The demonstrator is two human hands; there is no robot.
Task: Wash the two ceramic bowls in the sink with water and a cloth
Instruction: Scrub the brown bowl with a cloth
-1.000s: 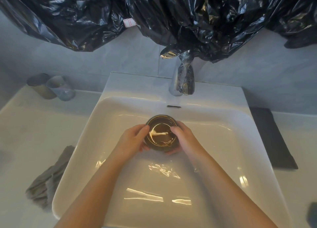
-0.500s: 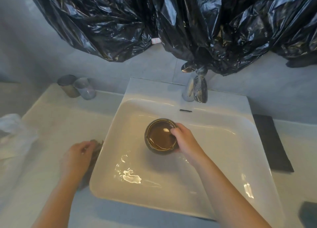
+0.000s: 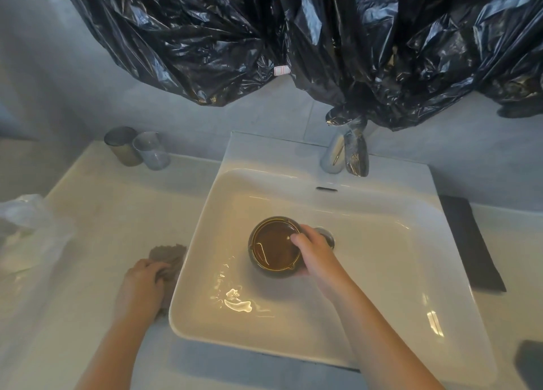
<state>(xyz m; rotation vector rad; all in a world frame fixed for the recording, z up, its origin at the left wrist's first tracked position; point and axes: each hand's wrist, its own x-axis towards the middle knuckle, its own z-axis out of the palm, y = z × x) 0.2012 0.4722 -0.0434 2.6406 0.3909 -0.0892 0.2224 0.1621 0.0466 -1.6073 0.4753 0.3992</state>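
- The brown ceramic bowl [image 3: 276, 247] stands upright on the floor of the white sink [image 3: 296, 151], a little left of the middle, just beside the metal drain [image 3: 326, 237]
- The right hand [image 3: 316, 253] clamps the bowl's right-hand rim: the thumb hooks over the edge into the glossy inside, and the other fingers go down the outer wall
- From here I cannot tell whether water sits in the bowl or the shine is only glaze
- A thin film of water glints on the sink floor in front of the bowl, towards the near left corner
- The left hand [image 3: 144, 284] is well apart from the right, out on the counter [image 3: 102, 213] just left of the sink's edge
- Its fingers curl into the grey cloth [image 3: 172, 256], which lies crumpled on the counter right against the sink's rim, partly under the hand
- The tap [image 3: 343, 154] rises behind the sink, its spout wrapped in black plastic, with no stream showing below it
- Crinkled black plastic sheeting [image 3: 205, 37] hangs across the wall above
- Two cups [image 3: 138, 150] stand touching at the counter's back left
- A white plastic bag [image 3: 29, 228] lies at the far left edge
- A dark mat [image 3: 470, 243] lies flat on the counter to the sink's right
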